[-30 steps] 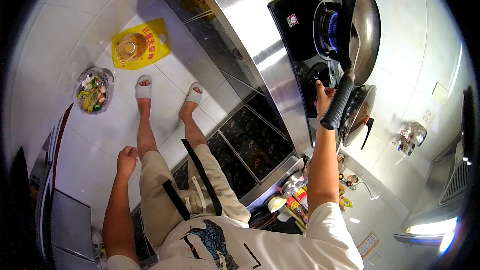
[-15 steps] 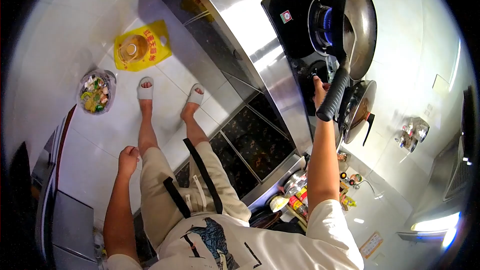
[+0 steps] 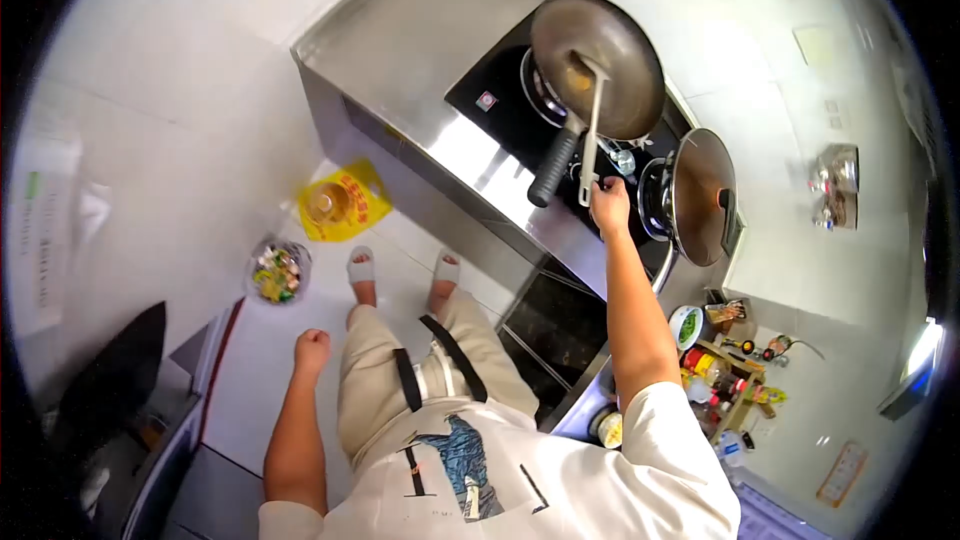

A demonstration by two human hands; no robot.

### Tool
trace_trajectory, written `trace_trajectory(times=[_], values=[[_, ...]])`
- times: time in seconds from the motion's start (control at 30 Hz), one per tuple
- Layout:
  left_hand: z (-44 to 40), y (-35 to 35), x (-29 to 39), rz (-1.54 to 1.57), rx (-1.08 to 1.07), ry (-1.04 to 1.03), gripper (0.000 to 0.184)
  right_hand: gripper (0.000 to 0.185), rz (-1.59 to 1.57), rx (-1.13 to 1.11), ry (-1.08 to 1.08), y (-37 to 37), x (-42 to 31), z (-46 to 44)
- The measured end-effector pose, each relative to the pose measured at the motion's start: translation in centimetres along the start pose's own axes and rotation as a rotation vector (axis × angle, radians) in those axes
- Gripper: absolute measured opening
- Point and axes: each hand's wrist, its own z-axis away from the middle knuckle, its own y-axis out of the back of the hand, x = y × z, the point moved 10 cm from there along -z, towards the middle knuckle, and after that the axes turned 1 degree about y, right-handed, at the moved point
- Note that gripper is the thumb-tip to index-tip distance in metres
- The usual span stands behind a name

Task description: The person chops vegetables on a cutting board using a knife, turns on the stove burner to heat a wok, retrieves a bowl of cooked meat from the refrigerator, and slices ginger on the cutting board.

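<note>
My right hand (image 3: 610,206) is at the front of the black gas stove (image 3: 490,75), its fingers closed on a stove knob (image 3: 598,183) that they partly cover. Just beside it are the lower end of a spatula (image 3: 590,155) and the black handle (image 3: 555,168) of a wok (image 3: 625,70). The spatula rests in the wok with its head on a small brownish patch. The wok sits over the left burner, hiding any flame. My left hand (image 3: 312,350) hangs by my side, curled shut with nothing visible in it.
A lidded pan (image 3: 698,205) stands on the right burner. Bottles (image 3: 705,365) and a bowl of chopped greens (image 3: 686,327) crowd the counter's right end. On the floor are a yellow bag (image 3: 360,202) with an oil jug and a waste bin (image 3: 279,272).
My view has turned and shifted, so the wok's inside and the spatula now show. The blue flame seen earlier is out of sight. My right hand stays at the stove's front controls.
</note>
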Motion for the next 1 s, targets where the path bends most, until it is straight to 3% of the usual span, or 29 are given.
trace_trajectory(times=[0.07,0.13,0.3,0.37,0.4,0.5,0.6,0.8,0.87,0.9,0.93,1.0], values=[[0.4,0.2,1.6,0.003,0.012,-0.018,0.016,0.034,-0.484,-0.247,-0.486,0.0,0.6,2.7],[0.8,0.1,2.9,0.012,0.023,-0.026,0.016,0.04,-0.764,-0.276,-0.591,0.9,-1.5,4.1],[2.3,-2.6,8.5,-0.096,-0.007,-0.107,0.017,0.04,-0.864,-0.478,-0.518,1.1,-9.8,4.7],[3.8,-3.3,10.2,-0.115,0.018,-0.142,0.018,0.032,-0.443,-0.013,-0.107,4.2,-8.8,1.2],[4.1,-3.8,11.6,-0.111,0.038,-0.176,0.018,0.026,-0.571,0.066,-0.064,4.6,-7.9,0.2],[5.2,-4.8,12.0,-0.061,0.021,-0.175,0.018,0.025,-0.528,-0.101,-0.157,4.3,-6.9,-3.8],[5.4,-5.2,10.4,-0.043,0.004,-0.15,0.018,0.031,-0.349,-0.12,-0.025,5.7,-7.8,-5.4],[6.9,-3.9,6.0,0.027,-0.04,0.036,0.019,0.031,-0.178,-0.216,-0.071,9.0,-6.0,1.4],[6.8,-2.1,4.7,-0.008,-0.048,0.091,0.019,0.029,-0.352,-0.245,-0.092,7.3,-5.6,-0.3],[6.2,-2.4,6.4,-0.428,-0.191,-0.134,0.02,0.025,-0.521,-0.376,-0.195,7.0,-6.7,-0.9],[5.5,-1.8,6.6,-0.525,-0.241,-0.169,0.021,0.023,-0.798,-0.509,-0.429,6.5,-7.9,-0.1],[4.4,-0.5,7.3,-0.711,-0.336,-0.257,0.022,0.025,-1.009,-0.642,-0.556,6.0,-10.0,-0.2]])
